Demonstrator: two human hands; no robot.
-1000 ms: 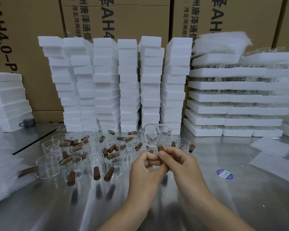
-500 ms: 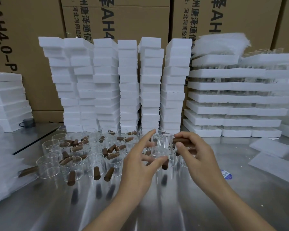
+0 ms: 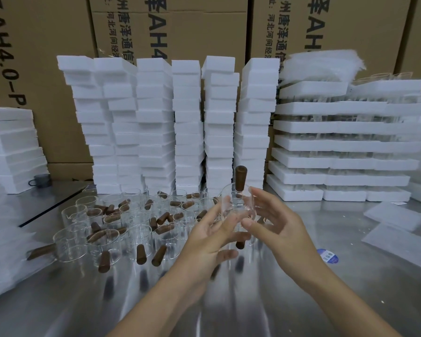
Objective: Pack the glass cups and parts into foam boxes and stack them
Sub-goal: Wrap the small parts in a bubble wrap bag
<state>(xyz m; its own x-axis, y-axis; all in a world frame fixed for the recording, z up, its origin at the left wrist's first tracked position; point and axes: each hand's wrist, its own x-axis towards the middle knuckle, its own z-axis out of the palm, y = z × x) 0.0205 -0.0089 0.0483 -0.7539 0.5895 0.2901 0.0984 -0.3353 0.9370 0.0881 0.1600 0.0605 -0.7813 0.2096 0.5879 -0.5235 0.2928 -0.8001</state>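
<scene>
In the head view, a glass cup point(image 3: 237, 210) is held above the middle of the tabletop point(image 3: 350, 288), its wooden handle point(image 3: 240, 178) pointed straight up, so the long axis is vertical. The right hand point(image 3: 280, 224) is curved round it, thumb in front, fingers behind. The left hand point(image 3: 209, 239) is laid against its near left side, fingers spread, and whether a grip is made cannot be told. The stacked foam boxes point(image 3: 187, 122) are set beyond both hands along the far edge, nearer neither; the unpacked cups point(image 3: 122, 222) are gathered leftward.
</scene>
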